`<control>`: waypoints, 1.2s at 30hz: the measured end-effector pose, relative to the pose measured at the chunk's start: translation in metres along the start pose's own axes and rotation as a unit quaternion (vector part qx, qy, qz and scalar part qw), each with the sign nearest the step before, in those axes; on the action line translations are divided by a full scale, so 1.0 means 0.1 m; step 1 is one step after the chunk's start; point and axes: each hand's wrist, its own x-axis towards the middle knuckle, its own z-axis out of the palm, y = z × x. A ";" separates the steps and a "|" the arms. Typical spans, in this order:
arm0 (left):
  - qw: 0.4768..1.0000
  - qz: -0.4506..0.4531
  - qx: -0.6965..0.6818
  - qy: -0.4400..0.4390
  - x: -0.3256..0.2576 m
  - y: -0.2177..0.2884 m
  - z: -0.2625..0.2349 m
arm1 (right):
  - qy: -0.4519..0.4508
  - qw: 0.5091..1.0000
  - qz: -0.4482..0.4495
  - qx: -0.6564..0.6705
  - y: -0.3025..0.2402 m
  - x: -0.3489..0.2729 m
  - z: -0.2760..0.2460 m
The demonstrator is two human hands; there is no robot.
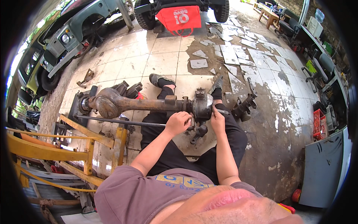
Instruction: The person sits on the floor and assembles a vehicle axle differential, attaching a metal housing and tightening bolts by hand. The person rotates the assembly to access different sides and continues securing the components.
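Observation:
A long rusty axle housing [123, 102] lies across my legs on the tiled floor, its round hub end [202, 105] to the right. My left hand [179, 122] is closed around a part under the hub end, next to a thin steel rod [112, 120] that runs leftward. My right hand [217, 115] grips the right side of the hub end, fingers wrapped on its rim. A dark metal knuckle part [244, 106] lies just right of that hand. What exactly the left fingers hold is hidden.
A yellow steel frame [89, 142] stands at my left. Green vehicles [71, 37] are parked at the far left, a red bag [179, 18] hangs from another vehicle ahead. Broken tile pieces [231, 56] litter the floor. Office chairs [320, 71] and a red crate [320, 123] line the right wall.

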 end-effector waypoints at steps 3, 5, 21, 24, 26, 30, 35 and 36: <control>1.000 -0.001 0.003 -0.007 0.01 -0.01 -0.01 | 0.002 1.000 -0.007 0.002 0.03 0.02 0.03; 1.000 0.005 0.010 -0.004 0.00 -0.02 -0.02 | 0.003 0.999 -0.028 -0.023 0.01 0.03 0.02; 1.000 0.005 0.005 0.001 0.02 -0.01 -0.03 | 0.027 0.998 0.048 -0.010 -0.14 0.09 0.06; 1.000 -0.008 0.010 0.000 -0.02 -0.03 -0.03 | -0.001 0.997 0.067 -0.023 -0.16 0.08 0.02; 1.000 0.002 -0.013 0.010 -0.02 0.01 0.00 | 0.013 0.997 0.078 -0.008 -0.09 0.05 0.01; 1.000 0.008 0.009 0.011 0.00 -0.03 0.00 | 0.009 0.994 0.104 -0.014 0.02 0.10 -0.04; 1.000 0.007 0.013 0.020 -0.01 -0.03 0.02 | 0.021 0.997 0.076 0.025 -0.07 0.00 0.01; 1.000 0.012 0.014 0.019 0.01 -0.02 0.04 | 0.010 0.995 0.096 -0.011 0.00 -0.02 0.02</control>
